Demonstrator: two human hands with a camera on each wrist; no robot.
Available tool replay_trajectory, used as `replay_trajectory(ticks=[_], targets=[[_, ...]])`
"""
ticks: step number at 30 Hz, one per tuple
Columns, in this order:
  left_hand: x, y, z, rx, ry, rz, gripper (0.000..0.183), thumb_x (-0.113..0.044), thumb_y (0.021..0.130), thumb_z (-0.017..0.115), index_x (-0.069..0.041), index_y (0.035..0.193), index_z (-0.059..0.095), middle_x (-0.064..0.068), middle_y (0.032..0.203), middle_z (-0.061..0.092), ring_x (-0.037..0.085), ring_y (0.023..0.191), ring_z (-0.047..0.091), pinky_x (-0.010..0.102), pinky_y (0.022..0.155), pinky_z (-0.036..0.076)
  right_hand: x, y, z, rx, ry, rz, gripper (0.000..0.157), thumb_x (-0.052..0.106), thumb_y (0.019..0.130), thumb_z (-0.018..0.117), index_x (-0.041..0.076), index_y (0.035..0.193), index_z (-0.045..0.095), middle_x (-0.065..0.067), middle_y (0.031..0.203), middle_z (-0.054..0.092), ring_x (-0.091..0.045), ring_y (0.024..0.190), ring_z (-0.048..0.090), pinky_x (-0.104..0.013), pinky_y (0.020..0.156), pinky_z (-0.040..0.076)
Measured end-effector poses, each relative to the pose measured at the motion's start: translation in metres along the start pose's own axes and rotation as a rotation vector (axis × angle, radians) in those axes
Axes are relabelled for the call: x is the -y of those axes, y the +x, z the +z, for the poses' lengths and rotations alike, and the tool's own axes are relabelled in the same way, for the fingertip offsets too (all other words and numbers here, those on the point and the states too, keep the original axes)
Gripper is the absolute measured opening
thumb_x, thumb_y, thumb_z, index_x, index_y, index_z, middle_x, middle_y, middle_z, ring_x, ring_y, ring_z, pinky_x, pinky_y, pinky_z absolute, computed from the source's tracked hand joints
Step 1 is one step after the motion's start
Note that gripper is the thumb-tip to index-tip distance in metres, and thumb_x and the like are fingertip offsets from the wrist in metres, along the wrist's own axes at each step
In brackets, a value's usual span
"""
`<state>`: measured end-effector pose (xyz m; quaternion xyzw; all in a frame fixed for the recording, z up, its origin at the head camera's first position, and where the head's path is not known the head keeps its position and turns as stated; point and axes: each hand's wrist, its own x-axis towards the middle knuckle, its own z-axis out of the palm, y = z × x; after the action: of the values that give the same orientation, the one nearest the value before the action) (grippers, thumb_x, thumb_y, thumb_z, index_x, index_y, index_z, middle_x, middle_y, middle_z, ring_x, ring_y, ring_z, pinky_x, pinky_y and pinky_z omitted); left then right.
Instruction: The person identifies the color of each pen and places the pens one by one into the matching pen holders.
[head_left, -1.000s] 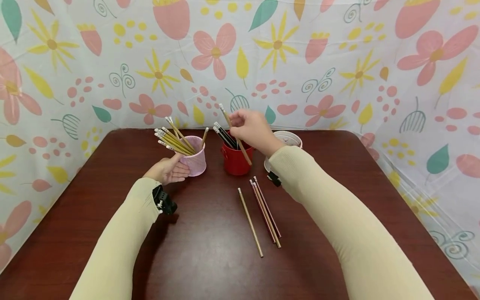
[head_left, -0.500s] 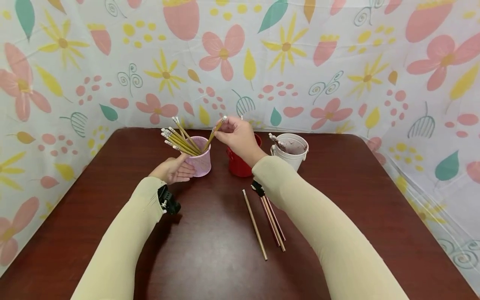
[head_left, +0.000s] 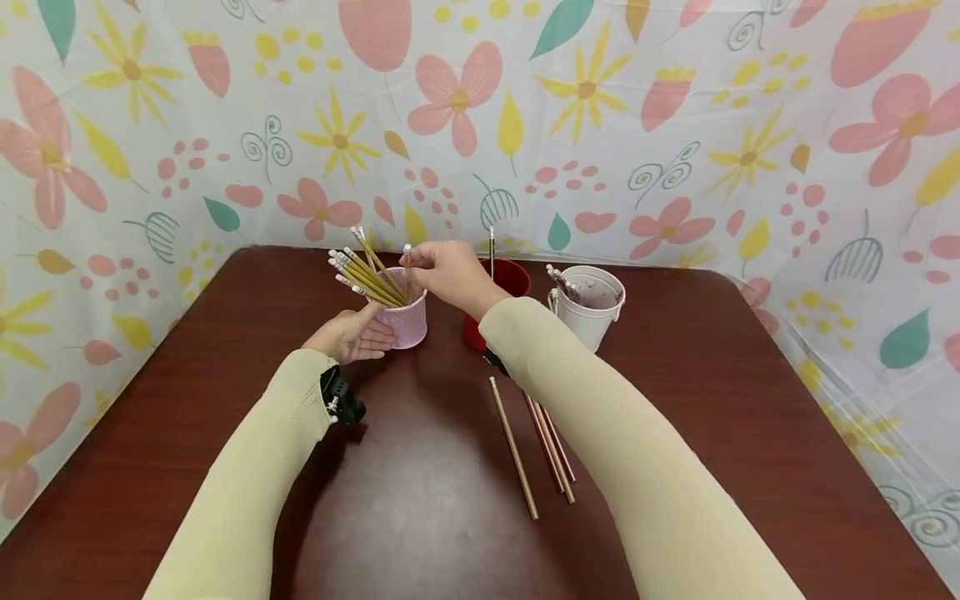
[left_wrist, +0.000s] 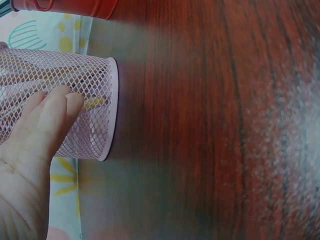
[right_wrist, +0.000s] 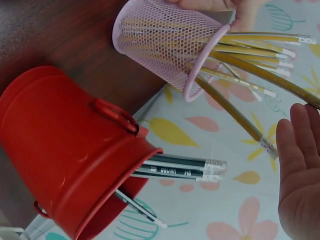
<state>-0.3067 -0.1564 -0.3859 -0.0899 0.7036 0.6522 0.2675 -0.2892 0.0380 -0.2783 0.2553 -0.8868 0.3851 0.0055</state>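
A pink mesh pencil cup (head_left: 409, 327) stands at the back, full of yellow pencils (head_left: 369, 279) with white erasers. My left hand (head_left: 348, 336) rests against its left side, fingers extended along the mesh, thumb near the rim. Over the cup's right rim, my right hand (head_left: 452, 272) pinches a yellow pencil (right_wrist: 270, 78); its lower end overlaps the mouth of the cup in the right wrist view. The right thumb is hidden there. Another yellow pencil (right_wrist: 230, 108) leans out of the cup below the held one.
Right of the cup stands a red bucket (right_wrist: 60, 145) with dark green pencils (right_wrist: 180, 167). A white bucket (head_left: 588, 323) with a few pencils is farther right. On the table lie a single gold pencil (head_left: 513, 448) and a small group of gold and reddish pencils (head_left: 552, 450).
My right hand has moved left from over the red bucket to the pink cup, bringing the pencil with it. The left hand has stayed against the cup.
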Motion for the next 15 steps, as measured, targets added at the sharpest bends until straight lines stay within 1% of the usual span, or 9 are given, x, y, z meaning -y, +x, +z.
replay_trajectory(ticks=[2, 4, 7, 9, 12, 15], targets=[[0.000, 0.001, 0.001, 0.001, -0.004, -0.004, 0.050, -0.040, 0.098, 0.040, 0.007, 0.109, 0.051, 0.003, 0.080, 0.065, 0.014, 0.080, 0.064, 0.030, 0.082, 0.054, 0.000, 0.001, 0.003, 0.022, -0.044, 0.003, 0.016, 0.013, 0.091, 0.065, 0.003, 0.101, 0.073, -0.006, 0.097, 0.072, -0.014, 0.091, 0.065, -0.026, 0.091, 0.047], [0.001, 0.001, 0.001, -0.003, -0.001, -0.003, 0.049, -0.041, 0.098, 0.040, 0.006, 0.108, 0.052, 0.003, 0.080, 0.065, 0.014, 0.079, 0.064, 0.030, 0.081, 0.054, 0.000, 0.002, 0.006, 0.047, -0.083, 0.009, 0.019, 0.017, 0.092, 0.064, 0.006, 0.104, 0.073, -0.004, 0.099, 0.072, -0.014, 0.094, 0.065, -0.027, 0.095, 0.044], [0.000, 0.000, 0.002, -0.016, 0.008, 0.001, 0.050, -0.042, 0.098, 0.040, 0.006, 0.110, 0.051, 0.003, 0.081, 0.064, 0.015, 0.081, 0.063, 0.032, 0.084, 0.053, -0.002, 0.002, 0.008, 0.072, -0.128, 0.029, 0.024, 0.021, 0.092, 0.064, 0.008, 0.111, 0.072, -0.003, 0.102, 0.072, -0.014, 0.100, 0.064, -0.027, 0.097, 0.042], [0.000, -0.001, 0.002, -0.019, 0.009, 0.002, 0.053, -0.043, 0.098, 0.041, 0.007, 0.113, 0.050, 0.004, 0.082, 0.064, 0.016, 0.082, 0.063, 0.034, 0.088, 0.052, -0.004, 0.001, 0.009, 0.080, -0.133, 0.062, 0.026, 0.023, 0.092, 0.065, 0.009, 0.113, 0.071, -0.002, 0.105, 0.071, -0.014, 0.102, 0.062, -0.026, 0.088, 0.048], [-0.001, -0.002, 0.002, -0.024, 0.011, 0.003, 0.056, -0.044, 0.097, 0.042, 0.009, 0.116, 0.050, 0.004, 0.084, 0.064, 0.016, 0.084, 0.063, 0.034, 0.088, 0.052, -0.009, -0.002, 0.008, 0.077, -0.147, 0.094, 0.024, 0.025, 0.092, 0.065, 0.010, 0.109, 0.072, -0.001, 0.103, 0.071, -0.014, 0.101, 0.061, -0.026, 0.086, 0.048], [0.000, 0.000, 0.002, -0.029, 0.017, 0.007, 0.059, -0.046, 0.097, 0.042, 0.009, 0.116, 0.050, 0.005, 0.085, 0.063, 0.017, 0.085, 0.063, 0.032, 0.084, 0.053, -0.016, -0.005, 0.005, 0.072, -0.162, 0.092, 0.022, 0.024, 0.093, 0.063, 0.009, 0.105, 0.073, -0.001, 0.099, 0.071, -0.015, 0.094, 0.061, -0.027, 0.082, 0.048]])
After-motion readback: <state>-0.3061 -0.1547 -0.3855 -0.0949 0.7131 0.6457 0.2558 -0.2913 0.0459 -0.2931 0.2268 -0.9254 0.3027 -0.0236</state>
